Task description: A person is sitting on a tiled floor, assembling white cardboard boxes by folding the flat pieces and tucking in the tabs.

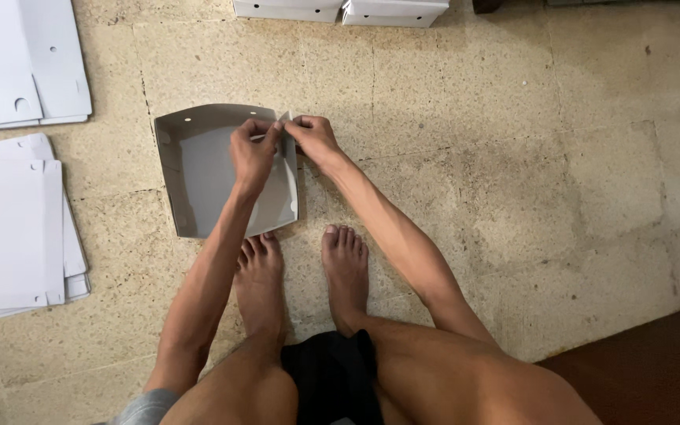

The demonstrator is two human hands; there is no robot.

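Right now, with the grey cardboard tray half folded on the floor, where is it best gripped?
Probably at the far right corner of the tray, pinched from above, where both hands, left and right, already meet: the walls stand upright there, giving a thin edge, while the base lies flat on the floor.

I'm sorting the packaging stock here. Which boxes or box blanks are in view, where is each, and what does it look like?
Half-folded box: floor before the feet, grey-white tray, left hand and right hand pinching its far right corner.
Flat blanks: left edge, white stack.
More blanks: top left, white sheets.
Finished boxes: top edge, white.
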